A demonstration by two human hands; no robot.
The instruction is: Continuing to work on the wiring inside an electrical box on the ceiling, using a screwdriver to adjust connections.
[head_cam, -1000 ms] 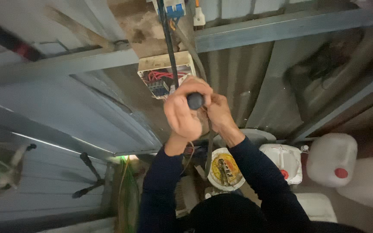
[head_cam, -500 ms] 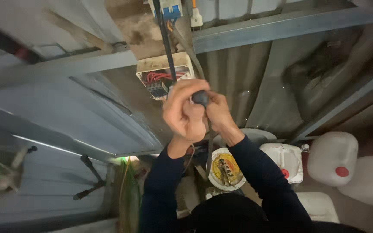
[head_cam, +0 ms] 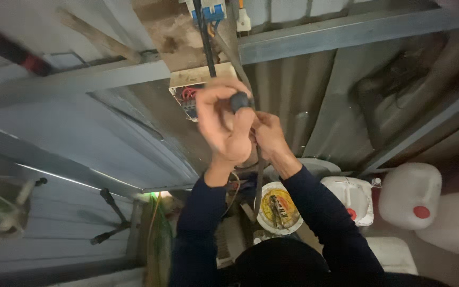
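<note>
Both my hands are raised against a corrugated metal wall, just below an open electrical box (head_cam: 189, 98) with red wires. My left hand (head_cam: 221, 127) pinches a small black round object (head_cam: 240, 101) at its fingertips; I cannot tell whether it is a tool handle or a tape roll. A black cable (head_cam: 204, 37) comes down from a blue-and-white breaker (head_cam: 208, 10) to the hands. My right hand (head_cam: 271, 139) is curled around this cable just behind the left hand, and a dark length of it hangs below (head_cam: 259, 180). Both sleeves are dark blue.
Grey metal beams (head_cam: 346, 32) cross the wall above and beside the hands. White plastic jerrycans with red caps (head_cam: 410, 194) stand at the right. A white bucket with a yellow lid (head_cam: 278, 208) sits between my arms. A dark stand (head_cam: 110, 218) is at lower left.
My left hand has turned and spread over the black round object, which sits slightly higher. The right hand stays on the cable.
</note>
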